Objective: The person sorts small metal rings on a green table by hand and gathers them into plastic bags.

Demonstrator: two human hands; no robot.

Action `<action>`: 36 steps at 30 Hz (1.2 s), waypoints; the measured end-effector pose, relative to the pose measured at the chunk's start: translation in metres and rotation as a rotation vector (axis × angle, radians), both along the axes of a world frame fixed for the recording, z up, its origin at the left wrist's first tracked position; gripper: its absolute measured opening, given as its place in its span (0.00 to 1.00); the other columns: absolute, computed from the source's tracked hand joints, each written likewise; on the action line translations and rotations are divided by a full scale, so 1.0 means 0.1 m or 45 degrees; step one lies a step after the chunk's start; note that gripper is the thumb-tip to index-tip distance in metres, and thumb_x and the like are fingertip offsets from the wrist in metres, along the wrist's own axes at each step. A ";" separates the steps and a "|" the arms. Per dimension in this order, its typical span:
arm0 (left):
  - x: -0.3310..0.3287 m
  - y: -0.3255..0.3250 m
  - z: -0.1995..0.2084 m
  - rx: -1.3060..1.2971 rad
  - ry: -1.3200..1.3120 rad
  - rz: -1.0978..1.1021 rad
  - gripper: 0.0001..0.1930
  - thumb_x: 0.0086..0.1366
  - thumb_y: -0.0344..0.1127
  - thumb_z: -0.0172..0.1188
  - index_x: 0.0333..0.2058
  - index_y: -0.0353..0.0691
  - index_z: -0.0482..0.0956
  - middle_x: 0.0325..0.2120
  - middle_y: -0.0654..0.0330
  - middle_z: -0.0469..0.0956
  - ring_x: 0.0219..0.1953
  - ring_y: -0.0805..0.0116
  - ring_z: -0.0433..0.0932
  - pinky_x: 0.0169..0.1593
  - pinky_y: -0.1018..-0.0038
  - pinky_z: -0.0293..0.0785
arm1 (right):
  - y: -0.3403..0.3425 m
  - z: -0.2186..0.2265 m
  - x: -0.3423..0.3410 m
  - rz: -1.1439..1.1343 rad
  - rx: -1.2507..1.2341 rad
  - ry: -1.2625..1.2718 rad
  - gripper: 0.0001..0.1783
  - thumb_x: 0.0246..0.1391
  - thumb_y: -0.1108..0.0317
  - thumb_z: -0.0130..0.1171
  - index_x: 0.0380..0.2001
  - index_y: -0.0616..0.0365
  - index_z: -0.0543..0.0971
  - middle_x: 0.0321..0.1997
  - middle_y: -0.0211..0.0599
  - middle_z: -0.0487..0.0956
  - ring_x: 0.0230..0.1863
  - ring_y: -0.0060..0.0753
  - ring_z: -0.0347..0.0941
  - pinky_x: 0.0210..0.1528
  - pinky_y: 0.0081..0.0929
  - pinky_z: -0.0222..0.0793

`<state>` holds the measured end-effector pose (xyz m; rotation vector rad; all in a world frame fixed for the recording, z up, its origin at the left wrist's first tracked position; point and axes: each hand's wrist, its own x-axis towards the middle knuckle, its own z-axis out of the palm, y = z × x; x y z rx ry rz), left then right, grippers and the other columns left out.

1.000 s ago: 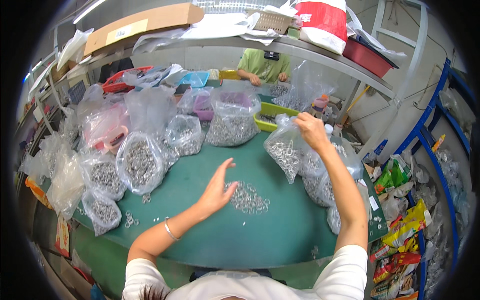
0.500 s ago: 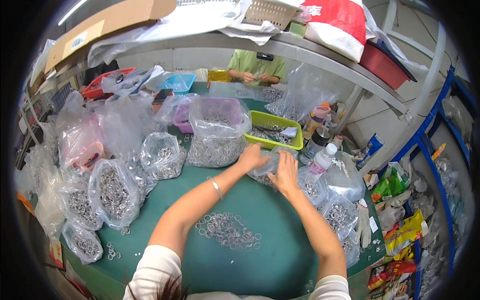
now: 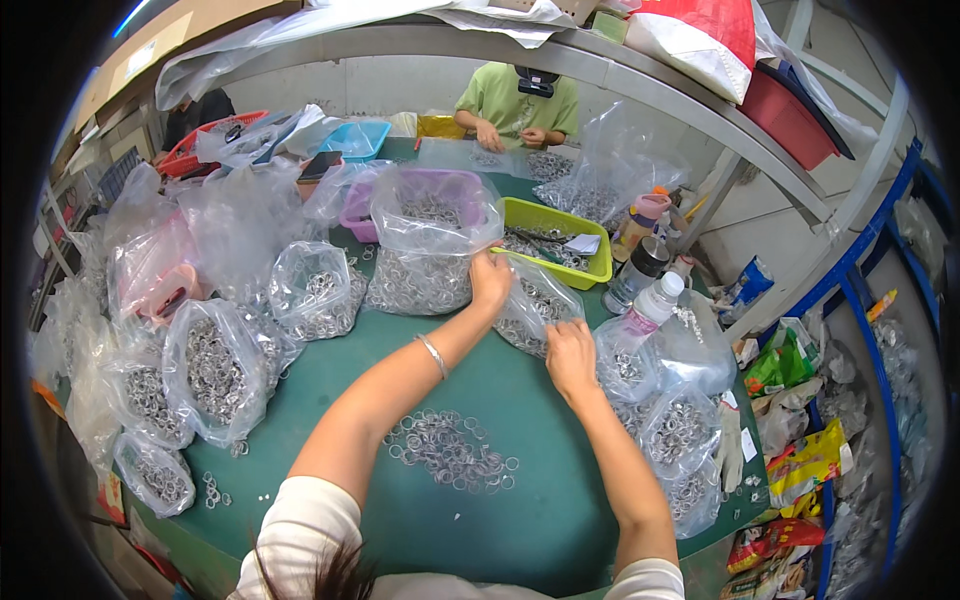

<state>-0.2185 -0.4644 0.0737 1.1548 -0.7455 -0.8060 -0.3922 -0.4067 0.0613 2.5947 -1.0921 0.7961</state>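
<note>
A clear plastic bag (image 3: pixel 530 308) of small metal rings lies at the middle of the table, in front of the green basket (image 3: pixel 556 272). My left hand (image 3: pixel 488 280) is closed on the left edge of this bag, right beside a bigger open bag of rings (image 3: pixel 420 283). At the near right edge my right hand (image 3: pixel 571 358) is closed on the plastic, with the fingers curled in. Between my forearms a loose heap of rings (image 3: pixel 452 450) lies on the green tabletop (image 3: pixel 480 540).
Several open bags of rings (image 3: pixel 212 368) crowd the left side. On the right stand a water bottle (image 3: pixel 652 303), a dark-capped bottle (image 3: pixel 637 272) and more bags of rings (image 3: pixel 680 432). A shelf (image 3: pixel 600 75) spans overhead. A person (image 3: pixel 515 105) in green works across the table.
The bag between my hands has opened out, showing more rings. My left hand has moved slightly left and nearer its rim, while my right hand is lower on it. The view has shifted slightly.
</note>
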 end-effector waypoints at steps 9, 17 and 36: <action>-0.11 0.26 -0.06 -0.732 -1.672 -0.480 0.15 0.48 0.22 0.53 0.38 0.36 0.77 0.36 0.50 0.76 0.42 0.49 0.75 0.44 0.58 0.72 | 0.02 -0.16 0.03 -0.187 -0.137 0.177 0.18 0.47 0.73 0.51 0.44 0.59 0.76 0.52 0.59 0.69 0.60 0.62 0.59 0.67 0.55 0.43; 0.09 0.08 0.02 -0.273 -1.675 -0.342 0.18 0.51 0.24 0.53 0.42 0.40 0.79 0.39 0.49 0.77 0.43 0.48 0.76 0.46 0.60 0.74 | -0.04 0.05 0.24 -0.244 0.013 0.402 0.28 0.47 0.75 0.51 0.56 0.54 0.69 0.58 0.57 0.65 0.64 0.65 0.53 0.68 0.59 0.36; 0.57 2.88 -0.88 0.010 -1.371 -0.378 0.17 0.62 0.34 0.54 0.48 0.33 0.72 0.50 0.47 0.73 0.53 0.49 0.70 0.58 0.62 0.64 | 1.82 -0.87 0.67 0.126 0.827 -0.435 0.32 0.58 0.53 0.49 0.58 0.65 0.63 0.64 0.56 0.59 0.67 0.55 0.51 0.67 0.50 0.41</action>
